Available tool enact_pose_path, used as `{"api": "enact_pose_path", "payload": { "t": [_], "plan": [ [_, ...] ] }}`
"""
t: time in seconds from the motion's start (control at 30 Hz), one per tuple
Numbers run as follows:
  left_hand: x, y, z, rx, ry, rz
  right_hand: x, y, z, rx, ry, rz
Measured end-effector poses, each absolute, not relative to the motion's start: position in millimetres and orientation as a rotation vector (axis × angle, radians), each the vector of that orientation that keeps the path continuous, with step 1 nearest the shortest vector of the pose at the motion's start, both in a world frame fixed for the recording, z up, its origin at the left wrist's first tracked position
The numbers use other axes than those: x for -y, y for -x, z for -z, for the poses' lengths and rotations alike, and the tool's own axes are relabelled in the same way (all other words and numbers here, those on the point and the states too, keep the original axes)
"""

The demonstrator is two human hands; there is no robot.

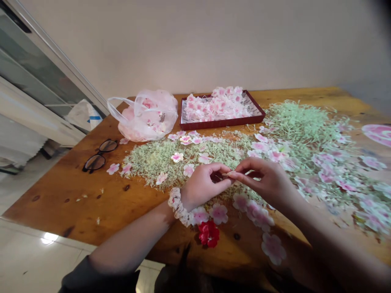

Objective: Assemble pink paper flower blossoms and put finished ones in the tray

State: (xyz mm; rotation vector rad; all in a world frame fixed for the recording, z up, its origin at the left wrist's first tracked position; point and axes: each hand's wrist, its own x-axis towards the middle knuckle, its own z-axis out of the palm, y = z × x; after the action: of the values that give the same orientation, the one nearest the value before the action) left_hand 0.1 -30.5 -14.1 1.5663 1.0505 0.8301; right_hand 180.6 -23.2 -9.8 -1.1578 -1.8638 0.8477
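Note:
My left hand [205, 182] and my right hand [263, 177] meet at their fingertips over the middle of the table. Both are closed in a pinch around something small and pale that is mostly hidden; I cannot name it. A cloth scrunchie [178, 206] circles my left wrist. Under and behind the hands spreads a heap of pale green stem-like bits [152, 158], with pink flower pieces [177, 157] scattered over it. Nearer to me lie more pink flower pieces [218, 213] and a red flower [209, 234].
A dark red box lid [226, 121] full of pink flowers stands at the back, beside a translucent plastic bag [146, 116] of flower pieces. Glasses [100, 155] lie near the left edge. A greener heap [301, 126] and a pink oval [378, 133] are on the right.

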Motion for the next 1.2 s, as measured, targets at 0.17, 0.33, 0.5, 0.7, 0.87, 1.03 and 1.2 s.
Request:
{"api": "enact_pose_path", "payload": {
  "t": [0.17,0.33,0.5,0.7,0.87,1.03,1.2],
  "plan": [
    [27.2,-0.4,11.6,-0.992,-1.422,-0.842,22.5,-181.0,9.4,1.912,1.121,-0.768],
    [24.4,2.1,12.6,-0.949,-1.358,-0.855,22.7,-181.3,7.8,1.933,1.079,-0.764],
    [23.8,3.1,11.6,-0.934,-1.324,-0.842,23.8,-180.9,9.5,1.897,1.085,-0.781],
    [23.6,2.4,9.4,-0.911,-1.284,-0.798,25.7,-178.0,9.6,1.863,1.110,-0.724],
    [24.8,1.2,8.4,-0.942,-1.273,-0.811,25.7,-178.5,8.1,1.858,1.091,-0.837],
    [15.9,14.4,0.3,-0.958,-1.249,-0.971,23.2,-185.2,11.3,1.772,1.062,-0.922],
    [-2.8,32.6,3.3,-1.056,-1.138,-1.238,17.5,-190.7,11.8,1.736,1.173,-0.735]
  ]
}}
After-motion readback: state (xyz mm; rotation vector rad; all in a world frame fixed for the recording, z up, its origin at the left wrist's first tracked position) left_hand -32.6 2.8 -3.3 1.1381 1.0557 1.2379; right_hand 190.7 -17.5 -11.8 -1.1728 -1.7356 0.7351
